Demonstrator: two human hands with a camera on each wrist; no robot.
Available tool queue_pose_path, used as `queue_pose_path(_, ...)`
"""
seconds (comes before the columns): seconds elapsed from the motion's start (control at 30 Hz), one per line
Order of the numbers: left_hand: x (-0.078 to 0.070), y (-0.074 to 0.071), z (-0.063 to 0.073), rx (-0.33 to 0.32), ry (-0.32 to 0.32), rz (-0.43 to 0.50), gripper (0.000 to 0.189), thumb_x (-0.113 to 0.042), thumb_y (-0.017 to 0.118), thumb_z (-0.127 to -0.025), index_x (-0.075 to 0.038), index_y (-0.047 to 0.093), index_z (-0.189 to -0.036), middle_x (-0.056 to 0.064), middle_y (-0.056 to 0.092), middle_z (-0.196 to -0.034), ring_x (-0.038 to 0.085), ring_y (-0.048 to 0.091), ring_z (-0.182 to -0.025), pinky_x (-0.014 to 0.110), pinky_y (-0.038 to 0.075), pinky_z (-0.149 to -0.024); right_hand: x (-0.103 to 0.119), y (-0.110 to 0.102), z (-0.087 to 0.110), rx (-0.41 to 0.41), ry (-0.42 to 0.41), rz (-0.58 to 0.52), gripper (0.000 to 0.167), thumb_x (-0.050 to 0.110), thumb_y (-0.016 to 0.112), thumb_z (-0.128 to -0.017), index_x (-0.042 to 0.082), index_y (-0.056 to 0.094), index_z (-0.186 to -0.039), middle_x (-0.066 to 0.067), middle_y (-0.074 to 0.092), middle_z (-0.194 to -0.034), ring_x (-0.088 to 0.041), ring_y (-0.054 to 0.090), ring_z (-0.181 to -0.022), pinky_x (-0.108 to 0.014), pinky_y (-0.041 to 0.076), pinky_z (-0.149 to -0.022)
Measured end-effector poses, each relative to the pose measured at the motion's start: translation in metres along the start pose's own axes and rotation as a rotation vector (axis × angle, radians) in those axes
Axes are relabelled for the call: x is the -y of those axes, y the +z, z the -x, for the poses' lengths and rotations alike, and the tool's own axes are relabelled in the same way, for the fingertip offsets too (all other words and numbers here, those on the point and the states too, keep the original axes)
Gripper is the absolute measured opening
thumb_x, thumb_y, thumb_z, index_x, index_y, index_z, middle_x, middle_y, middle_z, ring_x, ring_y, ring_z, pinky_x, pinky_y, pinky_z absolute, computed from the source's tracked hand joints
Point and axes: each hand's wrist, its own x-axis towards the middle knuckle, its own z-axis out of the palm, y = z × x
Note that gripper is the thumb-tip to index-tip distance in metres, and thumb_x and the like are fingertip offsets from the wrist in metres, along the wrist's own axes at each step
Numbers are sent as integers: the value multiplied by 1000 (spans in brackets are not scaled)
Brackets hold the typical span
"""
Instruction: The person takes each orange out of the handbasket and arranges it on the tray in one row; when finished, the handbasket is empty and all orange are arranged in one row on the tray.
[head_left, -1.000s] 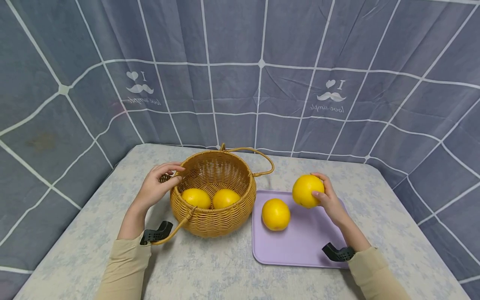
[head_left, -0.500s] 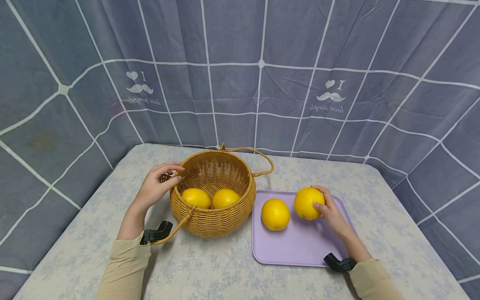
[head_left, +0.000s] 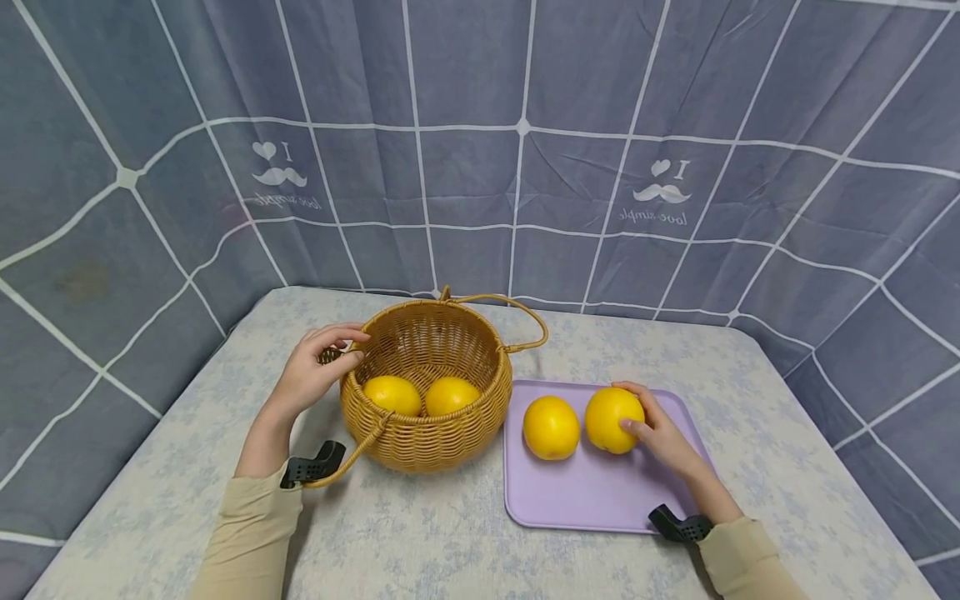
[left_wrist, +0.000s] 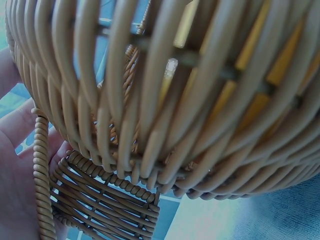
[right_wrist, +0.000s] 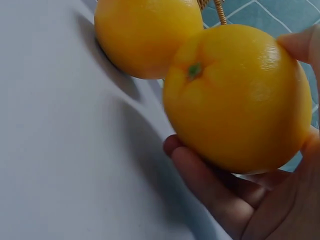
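Observation:
My right hand (head_left: 660,433) holds an orange (head_left: 613,420) between thumb and fingers, over the back middle of a light purple tray (head_left: 577,504). In the right wrist view, fingers curl under this orange (right_wrist: 237,100), and its shadow lies apart from it, so it seems just above the tray. A second orange (head_left: 551,428) sits on the tray just left of it. My left hand (head_left: 318,367) grips the left rim of a round wicker basket (head_left: 427,446), fingers over the edge. Inside the basket lie two more oranges, a left orange (head_left: 392,395) and a right orange (head_left: 452,396).
One basket handle (head_left: 532,321) sticks out to the back right; the other handle (head_left: 352,467) hangs toward the left wrist. A patterned cloth (head_left: 420,533) covers the table. Behind stands a grey-blue curtain (head_left: 472,183) with white lines.
My right hand has lowered the orange toward the tray, bringing it close beside the other orange there. My left hand and the basket have stayed where they were.

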Motion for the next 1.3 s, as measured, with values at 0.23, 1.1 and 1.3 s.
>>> queue_pose_path(0.23, 7, 1, -1, -4, -9, 7, 24, -8, 61, -89, 0, 65, -112, 12, 54, -128, 19, 44, -98, 31, 36, -81, -4, -3, 3, 62, 14, 38, 46, 3, 49, -90, 1, 39, -135, -18, 45, -128, -10, 48, -104, -34, 40, -88)
queue_pose_path(1.1, -31, -2, 4, 6, 12, 2, 24, 3, 56, -88, 12, 61, -110, 26, 52, -125, 31, 41, -95, 27, 35, -76, -6, 3, 3, 105, 52, -4, 52, 10, 54, -94, 7, 35, -143, -21, 39, -138, -8, 45, -113, -27, 36, -94)
queue_pose_path(1.3, -29, -2, 4, 5, 20, 7, 23, 4, 56, -88, 12, 61, -109, 26, 53, -124, 30, 41, -94, 26, 35, -76, -5, 6, 4, 113, 78, 33, 73, 10, 70, -83, 13, 30, -144, -18, 41, -134, -28, 51, -101, -43, 43, -84)
